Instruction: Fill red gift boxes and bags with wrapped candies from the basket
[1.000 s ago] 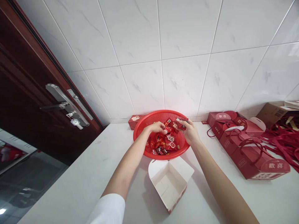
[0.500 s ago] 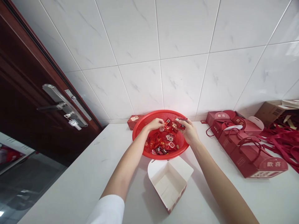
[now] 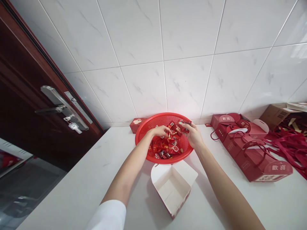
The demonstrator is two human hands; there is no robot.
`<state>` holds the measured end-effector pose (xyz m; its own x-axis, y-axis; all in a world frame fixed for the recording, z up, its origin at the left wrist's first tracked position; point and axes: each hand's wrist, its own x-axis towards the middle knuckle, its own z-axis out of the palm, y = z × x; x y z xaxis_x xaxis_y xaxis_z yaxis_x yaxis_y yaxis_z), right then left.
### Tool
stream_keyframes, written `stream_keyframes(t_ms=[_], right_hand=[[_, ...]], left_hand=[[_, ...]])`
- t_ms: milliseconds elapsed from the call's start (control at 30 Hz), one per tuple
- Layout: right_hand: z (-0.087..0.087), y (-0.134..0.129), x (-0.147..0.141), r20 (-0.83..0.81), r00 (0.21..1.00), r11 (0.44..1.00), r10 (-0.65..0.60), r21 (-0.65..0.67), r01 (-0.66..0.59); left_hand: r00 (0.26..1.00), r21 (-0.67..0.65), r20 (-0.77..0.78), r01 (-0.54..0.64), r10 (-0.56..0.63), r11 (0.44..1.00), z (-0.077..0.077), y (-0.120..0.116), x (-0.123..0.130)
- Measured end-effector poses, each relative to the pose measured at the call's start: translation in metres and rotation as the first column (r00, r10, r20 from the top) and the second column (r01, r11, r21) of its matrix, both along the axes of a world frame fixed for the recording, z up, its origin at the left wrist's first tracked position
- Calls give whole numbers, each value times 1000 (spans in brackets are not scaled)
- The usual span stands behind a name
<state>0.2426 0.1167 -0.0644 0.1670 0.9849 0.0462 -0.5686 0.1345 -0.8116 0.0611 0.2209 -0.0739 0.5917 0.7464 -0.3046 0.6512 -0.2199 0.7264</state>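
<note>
A red plastic basket (image 3: 141, 140) stands by the wall with red-wrapped candies (image 3: 174, 149) heaped inside. Over its left half, my left hand (image 3: 161, 131) reaches down to the heap, fingers bent together at a wrapper; exactly what they grip is too small to make out. Above the right rim, my right hand (image 3: 193, 135) pinches red candy packets (image 3: 185, 123) between thumb and fingers. In front of the basket sits an open box (image 3: 171, 191), white inside, its flaps spread and nothing in it.
Several red gift boxes (image 3: 254, 159) with rope handles stand in a row at the right. Beyond them lie dark red ribbons (image 3: 287, 140) and a brown carton (image 3: 273, 116). A small red box (image 3: 137, 125) is behind the basket. A dark door (image 3: 31, 95) with keys borders the left.
My left hand has moved slightly right and lower into the candies. My right hand stays nearly in place with its packets. The view has shifted slightly.
</note>
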Motion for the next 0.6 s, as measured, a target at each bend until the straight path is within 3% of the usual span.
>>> stream_keyframes(t_ms=[167,333,467,600], right_hand=[[-2,1,-1,1,1000,1000,1,4,-1],[-2,2,-1,-14,1000,1000,2,24,-2],[-3,3,-2,-36,999,999,-27,20,28],[-2,3,-1,-58,998,999,-16,30,18]], left_hand=[[1000,13,-22,19,-19,1000,0,-5,3],[983,126,164,-106,84,986,8,-7,2],[915,183,381,-216,133,959,20,-10,3],[797,182,570,-361,201,915,31,-19,8]])
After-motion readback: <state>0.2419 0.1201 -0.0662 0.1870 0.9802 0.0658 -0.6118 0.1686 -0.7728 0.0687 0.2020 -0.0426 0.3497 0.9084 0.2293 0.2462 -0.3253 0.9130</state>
